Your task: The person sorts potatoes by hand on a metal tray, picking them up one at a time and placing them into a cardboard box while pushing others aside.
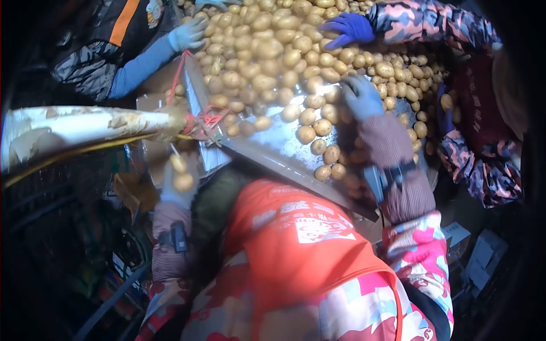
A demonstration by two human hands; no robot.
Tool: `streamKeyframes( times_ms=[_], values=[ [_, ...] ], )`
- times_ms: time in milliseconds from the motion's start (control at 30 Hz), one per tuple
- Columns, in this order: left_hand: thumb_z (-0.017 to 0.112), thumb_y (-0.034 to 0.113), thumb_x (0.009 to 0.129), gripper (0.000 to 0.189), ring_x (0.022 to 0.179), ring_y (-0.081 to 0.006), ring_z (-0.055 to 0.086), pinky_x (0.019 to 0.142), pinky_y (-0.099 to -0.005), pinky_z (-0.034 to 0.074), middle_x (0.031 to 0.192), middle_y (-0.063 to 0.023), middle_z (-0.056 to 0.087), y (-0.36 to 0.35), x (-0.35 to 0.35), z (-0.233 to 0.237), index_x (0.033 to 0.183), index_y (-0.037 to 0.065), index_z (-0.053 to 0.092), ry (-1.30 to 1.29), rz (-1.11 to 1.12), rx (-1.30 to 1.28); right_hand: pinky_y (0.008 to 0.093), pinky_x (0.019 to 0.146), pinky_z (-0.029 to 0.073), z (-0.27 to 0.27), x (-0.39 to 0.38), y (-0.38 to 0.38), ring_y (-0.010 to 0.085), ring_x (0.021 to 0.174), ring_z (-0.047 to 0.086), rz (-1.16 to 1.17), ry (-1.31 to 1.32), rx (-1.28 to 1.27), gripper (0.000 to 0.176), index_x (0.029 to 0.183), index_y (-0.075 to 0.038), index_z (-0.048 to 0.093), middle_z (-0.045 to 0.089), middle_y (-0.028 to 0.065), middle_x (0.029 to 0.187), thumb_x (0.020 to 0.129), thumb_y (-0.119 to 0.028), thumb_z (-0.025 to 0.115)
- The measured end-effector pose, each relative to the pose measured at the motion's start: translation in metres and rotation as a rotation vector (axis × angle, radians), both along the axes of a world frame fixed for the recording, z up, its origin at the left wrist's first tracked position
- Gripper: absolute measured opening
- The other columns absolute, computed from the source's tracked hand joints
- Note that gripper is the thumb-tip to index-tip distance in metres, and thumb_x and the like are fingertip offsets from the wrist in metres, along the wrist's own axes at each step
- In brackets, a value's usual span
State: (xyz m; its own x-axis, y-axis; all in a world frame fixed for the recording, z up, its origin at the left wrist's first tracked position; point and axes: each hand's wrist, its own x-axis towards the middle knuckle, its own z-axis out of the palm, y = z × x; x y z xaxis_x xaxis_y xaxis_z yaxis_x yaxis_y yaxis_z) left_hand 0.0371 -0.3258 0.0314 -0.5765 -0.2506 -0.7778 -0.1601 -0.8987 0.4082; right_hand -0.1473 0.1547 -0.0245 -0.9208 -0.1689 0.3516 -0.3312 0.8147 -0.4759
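My left hand, in a pale blue-grey glove, is low on the left, beside a cardboard box. Two potatoes lie against its palm and fingers, partly smeared by motion. My right hand, gloved the same way, reaches over the metal sorting table. Its fingers are stretched out beside a few loose potatoes, and I see nothing held in them. A large heap of potatoes covers the far part of the table.
A white pole with red string juts in from the left. Another person's blue-gloved hand rests at the heap's left edge. On the right, a co-worker's purple glove touches potatoes. The table's raised metal edge runs before my apron.
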Motion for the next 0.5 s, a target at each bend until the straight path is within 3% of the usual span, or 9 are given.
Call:
streamKeyframes(
  times_ms=[67, 133, 200, 300, 367, 400, 467, 500],
  values=[
    [0.051, 0.031, 0.103, 0.036, 0.124, -0.0179, 0.055, 0.100, -0.0351, 0.049, 0.121, -0.0076, 0.063, -0.081, 0.013, -0.055, 0.131, 0.010, 0.058, -0.261, 0.076, -0.068, 0.0418, 0.105, 0.046, 0.001, -0.028, -0.011, 0.0361, 0.118, 0.059, -0.128, -0.212, 0.391, 0.047, 0.129, -0.011, 0.061, 0.064, 0.0173, 0.126, 0.087, -0.032, 0.068],
    [0.050, 0.027, 0.103, 0.033, 0.123, -0.0209, 0.056, 0.100, -0.0369, 0.049, 0.123, -0.0065, 0.063, -0.086, 0.037, -0.078, 0.130, 0.011, 0.060, 0.134, -0.606, -0.798, 0.0423, 0.107, 0.045, 0.014, -0.034, -0.026, 0.0362, 0.121, 0.058, -0.212, -0.386, 0.456, 0.054, 0.135, -0.012, 0.057, 0.062, 0.0194, 0.130, 0.087, -0.037, 0.068],
    [0.049, 0.024, 0.103, 0.032, 0.120, -0.0230, 0.057, 0.099, -0.0378, 0.050, 0.125, -0.0073, 0.062, -0.050, 0.047, -0.063, 0.130, 0.011, 0.060, 0.254, -0.922, -0.846, 0.0427, 0.107, 0.044, 0.027, -0.018, -0.022, 0.0362, 0.123, 0.058, -0.201, -0.492, 0.480, 0.059, 0.137, -0.012, 0.055, 0.060, 0.0215, 0.133, 0.088, -0.041, 0.068],
    [0.047, 0.019, 0.102, 0.035, 0.114, -0.0244, 0.058, 0.096, -0.0380, 0.050, 0.129, -0.0112, 0.061, 0.045, 0.023, -0.020, 0.134, 0.006, 0.058, 0.077, -0.703, 0.005, 0.0434, 0.102, 0.048, 0.042, -0.004, -0.014, 0.0361, 0.118, 0.062, -0.084, -0.441, 0.503, 0.060, 0.135, -0.009, 0.056, 0.063, 0.0233, 0.127, 0.088, -0.045, 0.067],
    [0.054, 0.030, 0.100, 0.038, 0.127, -0.0258, 0.053, 0.106, -0.0404, 0.044, 0.142, -0.0128, 0.052, 0.076, 0.017, -0.059, 0.134, 0.012, 0.055, 0.141, -1.032, 0.009, 0.0439, 0.098, 0.050, 0.052, 0.002, -0.017, 0.0367, 0.114, 0.064, -0.054, -0.451, 0.496, 0.059, 0.132, -0.008, 0.058, 0.066, 0.0236, 0.122, 0.088, -0.047, 0.067],
    [0.055, 0.030, 0.099, 0.038, 0.124, -0.0258, 0.054, 0.104, -0.0405, 0.045, 0.140, -0.0126, 0.053, 0.092, 0.013, -0.065, 0.133, 0.012, 0.055, 0.161, -1.138, 0.042, 0.0418, 0.094, 0.051, 0.051, 0.005, -0.017, 0.0333, 0.109, 0.066, -0.090, -0.445, 0.449, 0.058, 0.130, -0.006, 0.059, 0.067, 0.0220, 0.118, 0.088, -0.044, 0.069],
    [0.056, 0.030, 0.099, 0.036, 0.120, -0.0258, 0.056, 0.099, -0.0406, 0.048, 0.134, -0.0123, 0.056, 0.117, 0.002, -0.077, 0.130, 0.012, 0.057, 0.175, -1.176, 0.124, 0.0376, 0.087, 0.054, 0.047, 0.021, -0.032, 0.0264, 0.098, 0.068, -0.367, -0.452, 0.119, 0.054, 0.125, -0.002, 0.062, 0.070, 0.0189, 0.108, 0.086, -0.038, 0.073],
    [0.057, 0.030, 0.098, 0.036, 0.117, -0.0259, 0.057, 0.097, -0.0406, 0.049, 0.131, -0.0121, 0.057, 0.126, -0.004, -0.081, 0.129, 0.012, 0.057, 0.182, -1.141, 0.169, 0.0356, 0.083, 0.055, 0.045, 0.038, -0.042, 0.0230, 0.093, 0.069, -0.382, -0.506, -0.089, 0.053, 0.123, -0.001, 0.063, 0.072, 0.0174, 0.104, 0.085, -0.035, 0.075]
  ],
)
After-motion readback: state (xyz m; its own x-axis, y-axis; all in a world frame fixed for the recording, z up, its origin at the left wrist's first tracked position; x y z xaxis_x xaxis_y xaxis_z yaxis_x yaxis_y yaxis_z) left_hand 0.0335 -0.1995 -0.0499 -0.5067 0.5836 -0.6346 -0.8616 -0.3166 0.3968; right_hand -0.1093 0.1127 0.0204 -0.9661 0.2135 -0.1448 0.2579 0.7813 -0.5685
